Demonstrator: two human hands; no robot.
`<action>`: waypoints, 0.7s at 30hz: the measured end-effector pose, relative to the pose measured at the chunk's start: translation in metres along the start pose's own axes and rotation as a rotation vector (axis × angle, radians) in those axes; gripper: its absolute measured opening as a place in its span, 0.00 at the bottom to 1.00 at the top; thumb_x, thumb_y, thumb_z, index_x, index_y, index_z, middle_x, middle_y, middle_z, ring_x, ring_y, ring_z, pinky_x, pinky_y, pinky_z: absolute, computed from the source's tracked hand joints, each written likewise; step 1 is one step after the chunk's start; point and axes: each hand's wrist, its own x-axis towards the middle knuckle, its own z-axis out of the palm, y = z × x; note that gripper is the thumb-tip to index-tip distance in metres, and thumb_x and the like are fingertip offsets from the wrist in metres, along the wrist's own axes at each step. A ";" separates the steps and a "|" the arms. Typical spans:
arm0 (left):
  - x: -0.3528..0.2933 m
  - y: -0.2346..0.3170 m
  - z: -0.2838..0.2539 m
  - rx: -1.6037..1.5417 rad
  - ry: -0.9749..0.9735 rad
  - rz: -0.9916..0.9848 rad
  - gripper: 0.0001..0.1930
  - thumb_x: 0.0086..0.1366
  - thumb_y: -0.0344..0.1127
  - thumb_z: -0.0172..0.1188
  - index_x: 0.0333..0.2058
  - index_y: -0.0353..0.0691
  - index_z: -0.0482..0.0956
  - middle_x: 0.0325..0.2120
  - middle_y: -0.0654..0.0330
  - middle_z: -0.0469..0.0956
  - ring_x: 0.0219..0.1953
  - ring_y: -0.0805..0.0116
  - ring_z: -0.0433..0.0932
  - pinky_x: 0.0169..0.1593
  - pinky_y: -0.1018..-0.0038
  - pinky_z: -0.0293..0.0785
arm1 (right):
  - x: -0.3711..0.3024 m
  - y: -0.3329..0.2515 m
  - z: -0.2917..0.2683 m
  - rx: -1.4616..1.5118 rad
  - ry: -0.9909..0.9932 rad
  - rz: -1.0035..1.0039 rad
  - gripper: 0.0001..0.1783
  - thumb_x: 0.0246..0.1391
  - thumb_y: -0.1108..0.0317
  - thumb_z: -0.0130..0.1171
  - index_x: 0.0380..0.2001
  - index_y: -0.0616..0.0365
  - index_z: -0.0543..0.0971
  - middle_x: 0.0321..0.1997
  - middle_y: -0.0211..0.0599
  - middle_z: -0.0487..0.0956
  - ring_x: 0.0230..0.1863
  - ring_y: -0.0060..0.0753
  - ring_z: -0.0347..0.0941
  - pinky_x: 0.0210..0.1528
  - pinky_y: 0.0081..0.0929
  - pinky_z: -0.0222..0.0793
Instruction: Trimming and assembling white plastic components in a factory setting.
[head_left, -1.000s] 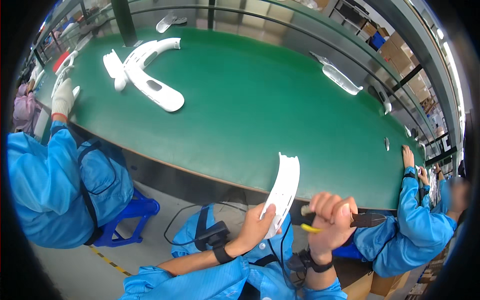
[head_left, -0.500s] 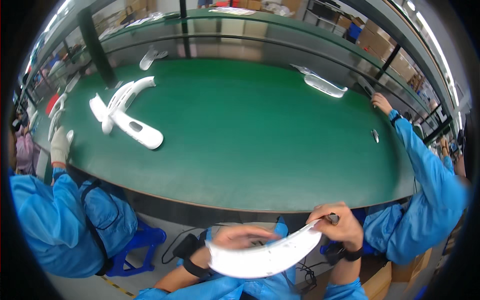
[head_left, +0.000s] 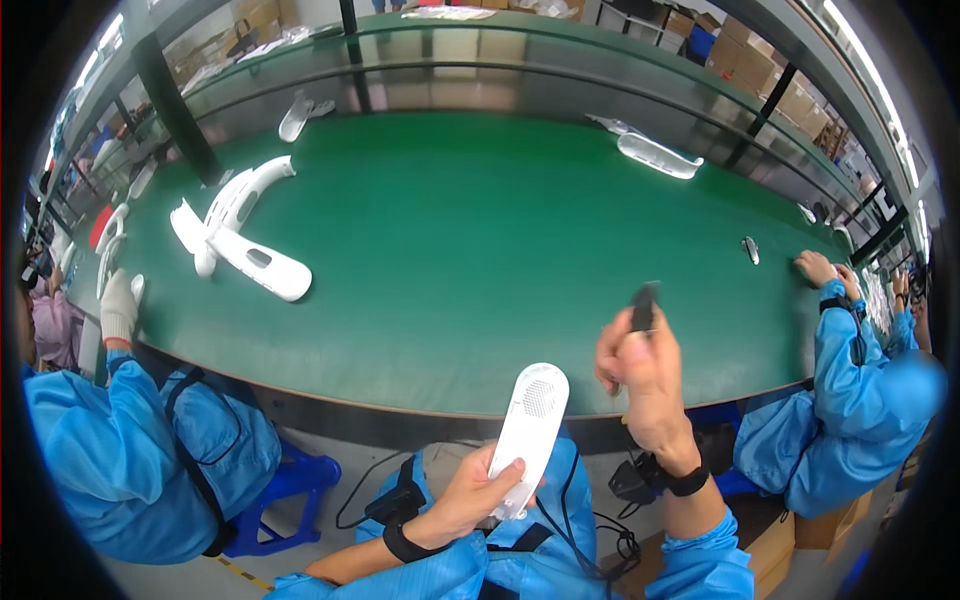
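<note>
My left hand (head_left: 468, 493) grips a long white plastic housing (head_left: 531, 424) with a perforated grille near its top end, holding it upright just in front of the green table's near edge (head_left: 420, 395). My right hand (head_left: 637, 370) is raised over the table edge and pinches a small dark tool (head_left: 643, 305) that points upward. The two hands are apart, the tool to the right of the white housing. Both wrists carry black straps, and both sleeves are blue.
Curved white housings (head_left: 238, 235) lie at the table's left, another white part (head_left: 658, 155) at the far right. A person in blue with a white glove (head_left: 118, 308) sits to my left; another person's hand (head_left: 815, 266) rests on the table at the right. A small dark part (head_left: 750, 250) lies nearby.
The white housing went from lying crosswise in both hands to standing upright in my left hand alone. My right hand let go of it and rose over the table with the dark tool.
</note>
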 end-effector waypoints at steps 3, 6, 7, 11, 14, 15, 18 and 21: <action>0.006 -0.010 0.008 -0.031 0.106 0.080 0.12 0.66 0.35 0.46 0.45 0.34 0.64 0.29 0.56 0.75 0.29 0.71 0.76 0.32 0.74 0.75 | -0.012 0.006 0.017 0.624 0.091 -0.056 0.19 0.58 0.52 0.46 0.30 0.60 0.64 0.22 0.33 0.65 0.25 0.25 0.64 0.30 0.26 0.65; 0.015 -0.021 0.011 -0.014 0.129 0.115 0.13 0.67 0.35 0.44 0.45 0.34 0.64 0.30 0.54 0.75 0.30 0.70 0.76 0.34 0.72 0.76 | -0.016 0.005 0.042 0.549 0.194 -0.104 0.18 0.61 0.57 0.41 0.27 0.61 0.63 0.22 0.38 0.67 0.24 0.27 0.66 0.30 0.29 0.67; 0.017 -0.020 0.017 -0.072 0.129 0.193 0.13 0.67 0.35 0.44 0.46 0.33 0.63 0.30 0.56 0.75 0.28 0.71 0.76 0.31 0.76 0.74 | -0.018 0.005 0.046 0.515 0.238 -0.113 0.17 0.62 0.59 0.40 0.26 0.62 0.63 0.22 0.39 0.68 0.24 0.27 0.66 0.29 0.29 0.68; 0.016 -0.014 0.018 -0.115 0.086 0.206 0.13 0.68 0.36 0.41 0.45 0.33 0.64 0.30 0.58 0.75 0.24 0.74 0.75 0.27 0.80 0.72 | -0.024 0.013 0.053 0.514 0.293 -0.099 0.14 0.62 0.64 0.39 0.24 0.62 0.62 0.19 0.38 0.67 0.20 0.26 0.66 0.26 0.28 0.68; 0.019 -0.023 0.009 0.017 0.126 0.198 0.13 0.68 0.37 0.41 0.41 0.33 0.67 0.28 0.58 0.76 0.21 0.75 0.74 0.25 0.80 0.71 | -0.025 0.015 0.062 0.427 0.333 -0.088 0.13 0.62 0.65 0.39 0.24 0.60 0.60 0.18 0.36 0.66 0.20 0.24 0.63 0.25 0.26 0.65; 0.019 -0.024 0.009 0.013 0.128 0.198 0.13 0.68 0.37 0.41 0.41 0.33 0.67 0.28 0.58 0.76 0.21 0.75 0.74 0.25 0.80 0.71 | -0.025 0.017 0.064 0.403 0.342 -0.095 0.13 0.62 0.66 0.39 0.25 0.60 0.60 0.17 0.34 0.65 0.19 0.23 0.61 0.24 0.25 0.64; 0.021 -0.027 0.014 0.148 0.231 0.236 0.14 0.68 0.39 0.42 0.37 0.32 0.70 0.23 0.60 0.75 0.19 0.76 0.73 0.22 0.80 0.69 | -0.026 0.028 0.066 0.434 0.300 -0.156 0.12 0.62 0.66 0.38 0.26 0.59 0.59 0.16 0.31 0.61 0.18 0.21 0.56 0.22 0.24 0.60; 0.023 -0.032 0.015 0.212 0.309 0.262 0.16 0.68 0.41 0.43 0.32 0.32 0.71 0.18 0.62 0.74 0.17 0.79 0.71 0.20 0.80 0.66 | -0.030 0.033 0.070 0.509 0.304 -0.146 0.12 0.62 0.66 0.38 0.26 0.58 0.58 0.15 0.28 0.58 0.17 0.20 0.53 0.21 0.23 0.57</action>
